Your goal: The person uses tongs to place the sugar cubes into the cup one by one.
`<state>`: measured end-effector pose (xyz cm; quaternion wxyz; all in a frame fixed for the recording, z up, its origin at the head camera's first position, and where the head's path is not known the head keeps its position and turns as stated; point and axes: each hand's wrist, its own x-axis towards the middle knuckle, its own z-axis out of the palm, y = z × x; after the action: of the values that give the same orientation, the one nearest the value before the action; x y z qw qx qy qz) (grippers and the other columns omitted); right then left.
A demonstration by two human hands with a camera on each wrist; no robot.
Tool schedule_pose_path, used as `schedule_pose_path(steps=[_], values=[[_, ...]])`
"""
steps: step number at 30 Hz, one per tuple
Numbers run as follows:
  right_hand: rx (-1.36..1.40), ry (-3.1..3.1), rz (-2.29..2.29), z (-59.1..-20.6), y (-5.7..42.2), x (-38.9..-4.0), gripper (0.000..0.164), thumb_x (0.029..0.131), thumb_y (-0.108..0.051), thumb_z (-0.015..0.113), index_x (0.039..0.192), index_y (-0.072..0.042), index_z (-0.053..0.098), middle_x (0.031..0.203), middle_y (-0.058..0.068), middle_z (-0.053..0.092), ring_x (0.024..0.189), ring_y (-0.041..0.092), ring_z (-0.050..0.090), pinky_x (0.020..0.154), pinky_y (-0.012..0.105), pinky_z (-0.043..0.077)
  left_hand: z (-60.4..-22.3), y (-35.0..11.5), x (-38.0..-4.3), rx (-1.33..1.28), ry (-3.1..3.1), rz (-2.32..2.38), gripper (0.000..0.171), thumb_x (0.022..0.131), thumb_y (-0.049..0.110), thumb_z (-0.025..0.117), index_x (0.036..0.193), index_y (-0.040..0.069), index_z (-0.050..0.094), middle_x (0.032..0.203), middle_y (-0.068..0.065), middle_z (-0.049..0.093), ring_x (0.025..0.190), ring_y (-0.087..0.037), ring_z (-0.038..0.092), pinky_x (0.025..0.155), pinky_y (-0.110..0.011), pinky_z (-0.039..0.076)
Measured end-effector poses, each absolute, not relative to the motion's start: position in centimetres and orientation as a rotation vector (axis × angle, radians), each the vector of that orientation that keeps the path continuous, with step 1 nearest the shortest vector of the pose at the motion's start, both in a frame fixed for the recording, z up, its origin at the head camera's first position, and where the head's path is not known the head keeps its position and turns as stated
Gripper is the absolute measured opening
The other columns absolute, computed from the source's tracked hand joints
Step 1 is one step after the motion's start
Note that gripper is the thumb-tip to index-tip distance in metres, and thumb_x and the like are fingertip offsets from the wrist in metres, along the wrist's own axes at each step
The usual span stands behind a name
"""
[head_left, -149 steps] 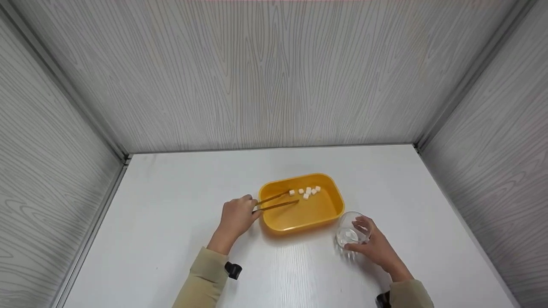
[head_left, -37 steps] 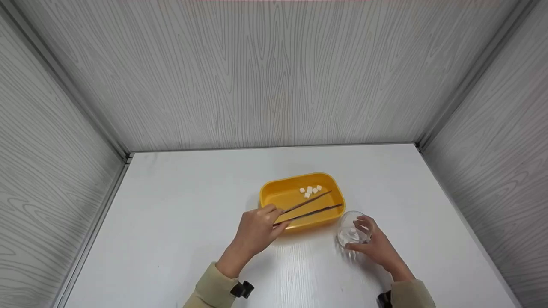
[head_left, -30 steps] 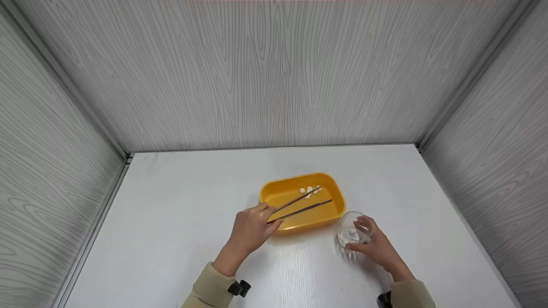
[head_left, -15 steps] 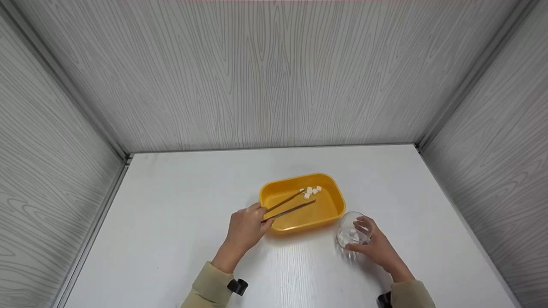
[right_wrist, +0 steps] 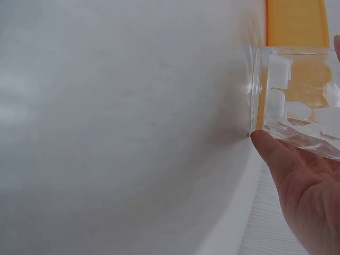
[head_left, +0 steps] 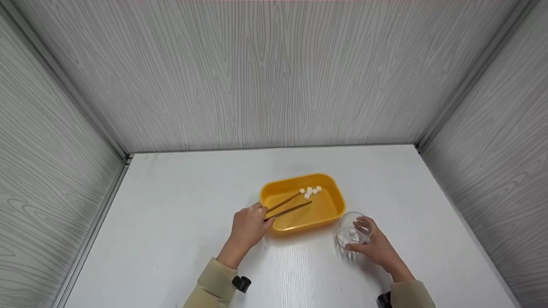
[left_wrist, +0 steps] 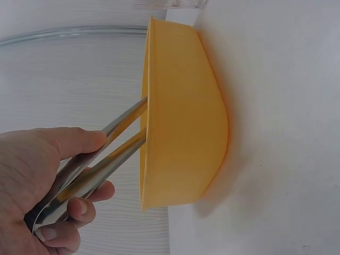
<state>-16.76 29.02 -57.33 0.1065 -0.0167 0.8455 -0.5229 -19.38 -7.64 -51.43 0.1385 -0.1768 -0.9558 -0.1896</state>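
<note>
My left hand (head_left: 248, 225) grips metal tongs (left_wrist: 117, 158), tips apart inside the yellow tub (head_left: 321, 209), by five white cubes (head_left: 309, 191). My right hand (head_left: 379, 248) holds the clear glass (right_wrist: 295, 90) just beside the tub.

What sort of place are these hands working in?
Most likely a small booth set up for recording: wood-grain panels close in three sides of the white table, and a black device sits at the person's left wrist.

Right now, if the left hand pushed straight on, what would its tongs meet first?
Likely the leftmost white cube in the yellow tray, close by one tip of the tongs; depth is unclear.
</note>
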Motion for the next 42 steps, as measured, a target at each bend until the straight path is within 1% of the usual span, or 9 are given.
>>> schedule_pose_path(steps=[6,11,14,16,20,23,34,37,42], values=[[-0.067,2.482,-1.553,-57.2,29.1,-16.7,0.093,0.073,-0.024,0.088,0.145,-0.007,0.031,0.148,0.020,0.040,0.139,0.035,0.036,0.105,0.057,0.034,-51.7,-7.3,-19.7,-0.529,-2.772,-0.537,0.025,0.085,0.027,0.078,0.079,0.003,0.070,0.068,-0.001,0.055,0.052,-0.014,0.045,0.049,-0.029,0.042],[-0.061,2.479,-1.544,-57.4,29.1,-16.8,0.094,0.074,-0.023,0.087,0.146,-0.009,0.029,0.149,0.021,0.038,0.139,0.036,0.035,0.104,0.057,0.035,-51.9,-7.0,-19.8,-0.545,-2.748,-0.491,0.026,0.084,0.026,0.078,0.075,0.003,0.068,0.066,-0.003,0.055,0.050,-0.016,0.048,0.046,-0.031,0.043],[-0.051,2.467,-1.551,-57.5,29.2,-16.8,0.094,0.076,-0.021,0.086,0.148,-0.010,0.027,0.149,0.022,0.036,0.139,0.038,0.034,0.103,0.057,0.036,-51.9,-6.9,-19.9,-0.545,-2.755,-0.468,0.027,0.084,0.026,0.078,0.074,0.004,0.067,0.066,-0.003,0.054,0.050,-0.016,0.048,0.046,-0.032,0.044],[-0.040,2.465,-1.556,-57.0,28.9,-16.6,0.092,0.077,-0.017,0.085,0.147,-0.008,0.027,0.149,0.023,0.036,0.139,0.040,0.033,0.104,0.058,0.035,-51.9,-6.8,-20.0,-0.539,-2.768,-0.473,0.026,0.085,0.026,0.078,0.074,0.004,0.067,0.066,-0.003,0.055,0.050,-0.016,0.047,0.047,-0.032,0.044],[-0.048,2.460,-1.560,-56.9,28.9,-16.5,0.092,0.076,-0.019,0.086,0.147,-0.008,0.027,0.149,0.023,0.036,0.139,0.039,0.033,0.104,0.058,0.035,-52.0,-6.7,-20.3,-0.539,-2.782,-0.467,0.026,0.086,0.025,0.077,0.074,0.004,0.068,0.067,-0.003,0.055,0.051,-0.017,0.046,0.048,-0.032,0.044],[-0.061,2.460,-1.556,-57.4,29.2,-16.7,0.095,0.075,-0.025,0.087,0.147,-0.010,0.028,0.149,0.022,0.037,0.139,0.038,0.034,0.104,0.057,0.035,-52.0,-6.5,-20.4,-0.543,-2.781,-0.456,0.026,0.086,0.025,0.077,0.074,0.004,0.068,0.066,-0.002,0.055,0.051,-0.017,0.046,0.048,-0.033,0.044],[-0.047,2.481,-1.551,-57.6,29.2,-16.9,0.094,0.073,-0.021,0.088,0.146,-0.009,0.030,0.147,0.022,0.040,0.138,0.038,0.035,0.106,0.058,0.031,-52.0,-6.2,-20.5,-0.547,-2.777,-0.410,0.025,0.085,0.024,0.077,0.074,0.004,0.069,0.067,-0.004,0.057,0.050,-0.017,0.048,0.048,-0.035,0.046],[-0.049,2.476,-1.551,-57.6,29.2,-16.9,0.094,0.073,-0.022,0.088,0.146,-0.009,0.030,0.147,0.021,0.039,0.138,0.038,0.035,0.105,0.058,0.033,-52.1,-6.2,-20.6,-0.543,-2.774,-0.399,0.025,0.085,0.024,0.077,0.072,0.004,0.068,0.067,-0.004,0.058,0.050,-0.017,0.048,0.047,-0.035,0.046],[-0.052,2.465,-1.552,-57.4,29.1,-16.8,0.093,0.075,-0.021,0.087,0.146,-0.009,0.029,0.148,0.021,0.038,0.139,0.038,0.034,0.104,0.056,0.036,-52.1,-6.1,-20.7,-0.542,-2.761,-0.353,0.026,0.084,0.025,0.078,0.071,0.004,0.068,0.067,-0.004,0.059,0.050,-0.020,0.054,0.046,-0.036,0.047]])
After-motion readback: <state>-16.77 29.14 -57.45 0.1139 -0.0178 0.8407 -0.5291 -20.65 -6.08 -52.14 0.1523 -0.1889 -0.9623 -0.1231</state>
